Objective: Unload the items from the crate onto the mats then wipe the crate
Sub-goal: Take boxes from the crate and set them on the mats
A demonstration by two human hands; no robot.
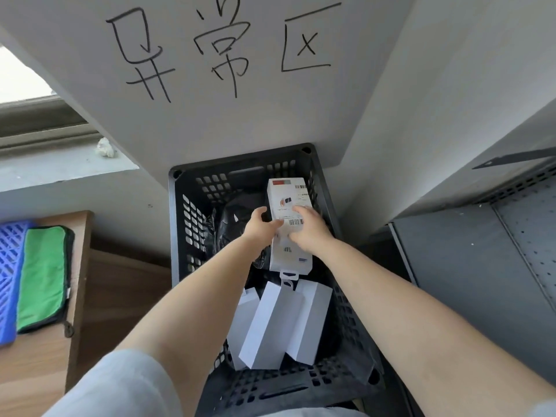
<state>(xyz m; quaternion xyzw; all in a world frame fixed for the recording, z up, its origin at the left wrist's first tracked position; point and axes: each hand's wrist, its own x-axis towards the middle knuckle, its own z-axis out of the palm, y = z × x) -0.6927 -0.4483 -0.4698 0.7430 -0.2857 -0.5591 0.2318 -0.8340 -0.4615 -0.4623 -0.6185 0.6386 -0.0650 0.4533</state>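
A white box with barcode labels (288, 203) sits in the far right part of the black crate (180, 224), propped above another white box with a hang tab (290, 257). It looks like thin retail cardboard: probably light, stiff enough to lift by its long sides, with smooth faces that could slip and corners that would crush under a hard squeeze. The near short end, where both hands already meet it, seems the sensible place to hold. The left hand (261, 225) reaches in from the near left with thumb raised and fingers curled against the box's left edge; the right hand (308, 230) lies over the box's near right corner, fingers spread on its face. Both are partly closed on the box, though how firm the grip is cannot be told. Both forearms stretch straight out over the crate's near edge. Three plain white boxes (270, 323) lean together at the near end, and a black bag (231, 224) lies along the left wall. On the wooden table (36, 371) to the left rest a green cloth (42, 278) and a blue mat (9, 266).
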